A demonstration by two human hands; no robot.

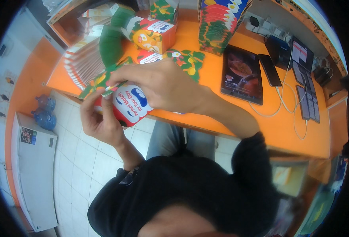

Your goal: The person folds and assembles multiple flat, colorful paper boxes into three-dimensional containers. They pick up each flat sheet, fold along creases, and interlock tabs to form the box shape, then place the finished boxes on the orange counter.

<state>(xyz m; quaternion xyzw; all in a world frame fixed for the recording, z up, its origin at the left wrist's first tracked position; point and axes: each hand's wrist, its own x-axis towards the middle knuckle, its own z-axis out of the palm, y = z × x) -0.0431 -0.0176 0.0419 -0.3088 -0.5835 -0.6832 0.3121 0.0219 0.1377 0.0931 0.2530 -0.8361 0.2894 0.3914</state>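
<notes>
Over the table's near edge I hold a partly folded cardboard food box [130, 103], with red and green sides and a white panel. My left hand [105, 122] grips its left end, thumb and fingers pinched at a flap. From above, my right hand [158, 83] bends over the box, its fingers closed at the same flap and edge. Just beyond my hands, flat printed box blanks [190, 64] lie on the orange table [208, 89]. Behind them stands a folded box [157, 36] in red, white and yellow.
A tall stack of nested boxes [218, 29] stands at the back. Fanned card sheets [83, 59] and green-backed ones [111, 45] lie far left. To the right are a tablet [241, 75], a phone [269, 70], several more phones and loose charging cables [279, 98].
</notes>
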